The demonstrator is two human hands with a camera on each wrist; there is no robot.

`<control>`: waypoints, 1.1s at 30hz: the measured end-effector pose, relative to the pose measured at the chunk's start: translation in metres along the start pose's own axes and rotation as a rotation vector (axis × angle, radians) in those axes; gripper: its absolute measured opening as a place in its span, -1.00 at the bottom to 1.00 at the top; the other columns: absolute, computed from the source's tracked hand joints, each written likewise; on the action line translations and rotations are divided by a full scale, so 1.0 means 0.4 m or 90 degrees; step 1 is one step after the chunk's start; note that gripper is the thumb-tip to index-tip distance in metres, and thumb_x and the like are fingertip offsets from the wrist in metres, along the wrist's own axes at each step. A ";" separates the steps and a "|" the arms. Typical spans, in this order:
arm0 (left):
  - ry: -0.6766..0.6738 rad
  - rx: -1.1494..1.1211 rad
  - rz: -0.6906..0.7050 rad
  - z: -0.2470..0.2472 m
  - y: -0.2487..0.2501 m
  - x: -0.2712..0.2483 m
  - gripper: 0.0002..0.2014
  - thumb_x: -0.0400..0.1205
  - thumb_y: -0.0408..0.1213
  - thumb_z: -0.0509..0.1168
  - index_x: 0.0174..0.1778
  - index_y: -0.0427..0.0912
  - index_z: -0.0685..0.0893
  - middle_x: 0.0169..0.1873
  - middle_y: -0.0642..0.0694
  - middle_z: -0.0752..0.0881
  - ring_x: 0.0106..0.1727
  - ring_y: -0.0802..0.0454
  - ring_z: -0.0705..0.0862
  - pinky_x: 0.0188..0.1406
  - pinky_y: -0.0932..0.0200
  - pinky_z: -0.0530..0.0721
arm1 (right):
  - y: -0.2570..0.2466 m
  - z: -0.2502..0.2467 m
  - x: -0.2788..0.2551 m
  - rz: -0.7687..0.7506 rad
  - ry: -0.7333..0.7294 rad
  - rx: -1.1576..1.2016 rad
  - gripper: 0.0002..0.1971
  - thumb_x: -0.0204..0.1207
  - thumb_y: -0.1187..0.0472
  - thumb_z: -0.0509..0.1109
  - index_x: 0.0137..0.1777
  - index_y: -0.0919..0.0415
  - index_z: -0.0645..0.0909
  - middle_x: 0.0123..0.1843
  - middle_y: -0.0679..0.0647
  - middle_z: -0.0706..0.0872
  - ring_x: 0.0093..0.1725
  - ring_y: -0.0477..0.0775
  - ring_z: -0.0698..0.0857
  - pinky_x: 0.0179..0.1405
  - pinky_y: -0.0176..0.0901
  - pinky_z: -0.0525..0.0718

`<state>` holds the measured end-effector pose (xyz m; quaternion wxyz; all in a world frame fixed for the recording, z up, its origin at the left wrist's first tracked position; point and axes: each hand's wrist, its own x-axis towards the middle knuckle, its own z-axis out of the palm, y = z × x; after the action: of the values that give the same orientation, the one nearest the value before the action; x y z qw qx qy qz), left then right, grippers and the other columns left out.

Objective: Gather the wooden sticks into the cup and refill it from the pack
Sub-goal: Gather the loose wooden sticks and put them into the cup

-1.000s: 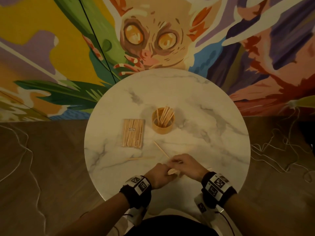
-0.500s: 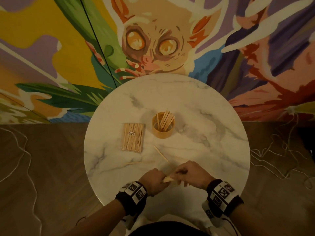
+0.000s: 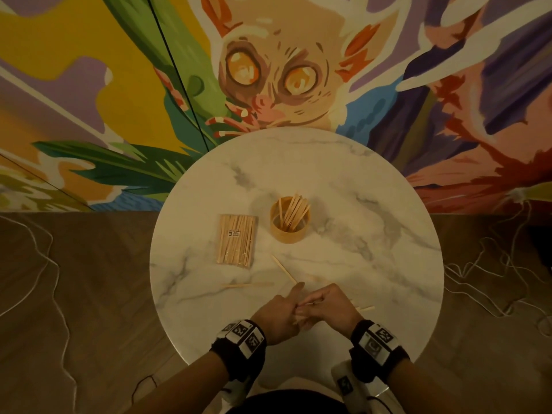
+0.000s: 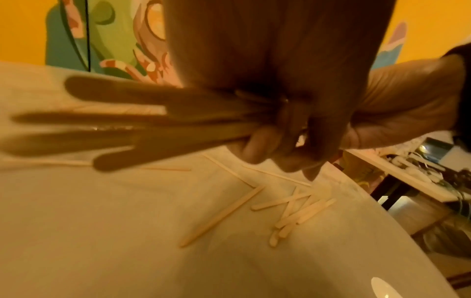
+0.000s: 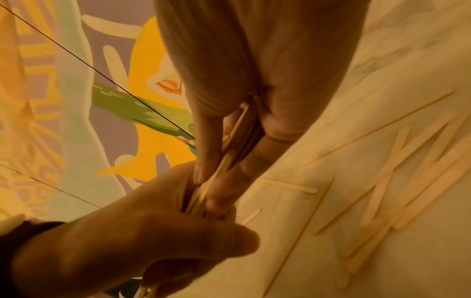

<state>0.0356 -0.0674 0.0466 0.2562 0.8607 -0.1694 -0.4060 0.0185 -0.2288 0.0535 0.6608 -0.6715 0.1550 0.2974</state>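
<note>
A round wooden cup point(image 3: 289, 231) with several sticks leaning in it stands mid-table. The sealed pack of sticks point(image 3: 237, 241) lies flat to its left. At the near edge my left hand point(image 3: 277, 316) and right hand point(image 3: 331, 307) meet, both gripping one small bundle of sticks point(image 4: 153, 125). In the left wrist view the bundle fans out leftward from my curled left fingers point(image 4: 260, 145). In the right wrist view my right thumb and fingers pinch its other end point(image 5: 224, 161). Loose sticks point(image 3: 283, 268) lie on the marble between hands and cup, with more under the hands point(image 4: 293, 209).
The round marble table point(image 3: 373, 204) stands against a painted mural wall. One stray stick point(image 3: 251, 284) lies left of my hands, another point(image 3: 366, 308) sticks out right of them. White cables point(image 3: 493, 282) trail over the wooden floor on both sides.
Both hands have stayed joined at the near edge, holding the sticks. One left finger now points out toward the cup. Cup, pack and the loose sticks have not moved.
</note>
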 end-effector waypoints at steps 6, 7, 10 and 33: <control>0.021 0.030 0.003 -0.038 -0.039 0.006 -0.14 0.45 -0.01 0.45 0.61 0.14 0.12 -0.04 -0.17 0.73 -0.03 -0.14 0.68 -0.09 0.04 0.59 | -0.001 -0.046 0.013 0.006 0.025 0.080 -0.87 0.36 0.51 0.55 -0.11 0.57 0.76 -0.34 0.36 0.81 -0.43 0.17 0.81 -0.40 -0.15 0.79; 0.024 0.048 0.014 -0.045 -0.047 0.002 -0.33 0.48 0.04 0.42 0.50 0.10 0.33 -0.01 -0.17 0.73 0.02 -0.15 0.66 -0.07 0.04 0.56 | 0.002 -0.050 0.014 0.012 0.031 0.096 -0.86 0.36 0.51 0.54 -0.10 0.57 0.75 -0.35 0.34 0.81 -0.44 0.17 0.81 -0.41 -0.17 0.79; 0.018 0.138 0.025 -0.038 -0.045 -0.011 -0.67 0.57 0.05 0.31 0.19 0.00 0.59 0.04 -0.16 0.72 0.07 -0.17 0.64 -0.10 0.04 0.51 | 0.003 -0.041 0.019 0.026 0.007 0.087 -0.86 0.38 0.48 0.54 -0.09 0.54 0.76 -0.33 0.33 0.81 -0.42 0.17 0.81 -0.39 -0.16 0.79; 0.022 -0.134 0.014 -0.131 -0.090 -0.016 -0.66 0.43 0.13 0.48 0.05 0.09 0.70 -0.24 0.04 0.72 -0.40 0.19 0.65 -0.43 0.23 0.58 | 0.006 -0.088 0.056 0.090 0.021 0.191 -0.82 0.35 0.57 0.51 -0.04 0.53 0.74 -0.43 0.30 0.77 -0.46 0.12 0.78 -0.42 -0.23 0.76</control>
<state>0.0757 -0.0191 0.0582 0.3524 0.8341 -0.1305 -0.4038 0.0411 -0.2592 0.0363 0.7282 -0.5577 0.2555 0.3055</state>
